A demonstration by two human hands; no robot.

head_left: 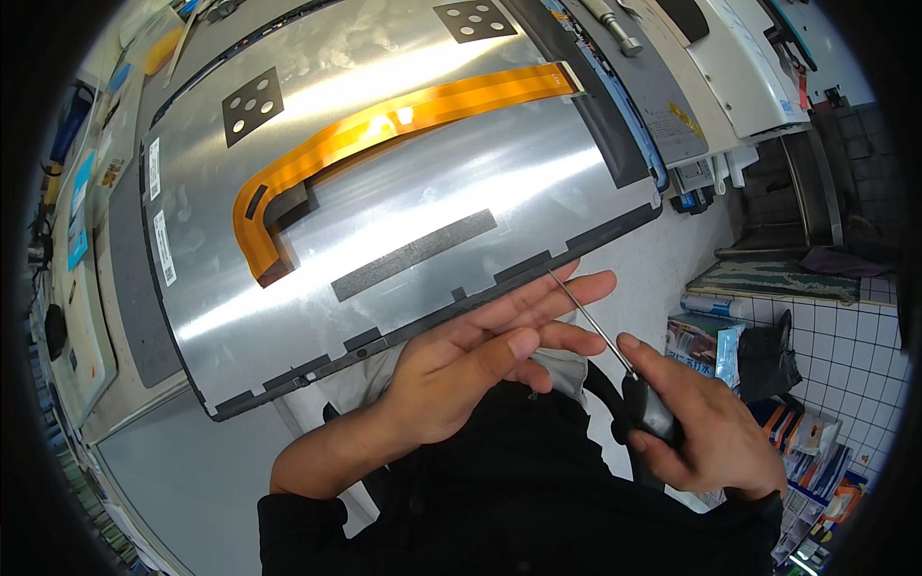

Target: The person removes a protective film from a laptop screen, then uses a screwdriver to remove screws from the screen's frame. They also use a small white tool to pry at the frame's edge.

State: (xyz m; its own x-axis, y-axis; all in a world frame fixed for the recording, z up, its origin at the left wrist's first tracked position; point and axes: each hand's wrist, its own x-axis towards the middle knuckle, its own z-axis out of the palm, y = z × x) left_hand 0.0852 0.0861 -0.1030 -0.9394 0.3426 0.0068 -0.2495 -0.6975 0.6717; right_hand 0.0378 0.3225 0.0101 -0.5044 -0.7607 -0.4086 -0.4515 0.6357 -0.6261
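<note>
Black-handled screwdriver (647, 405) with thin steel shaft: tip beside near edge of black-rimmed, rectangular silver metal panel (480, 182). Right hand (711, 422): grip clamped on handle. Left hand (451, 374): grip loosely apart, by that edge. Panel overhangs grey-surfaced worktop (663, 77).

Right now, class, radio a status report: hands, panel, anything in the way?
Left hand open, palm up, by panel's near edge. Right hand gripping thin-shafted tool, tip near that edge. Panel metal side up. Possibly in the way: left fingers.
</note>
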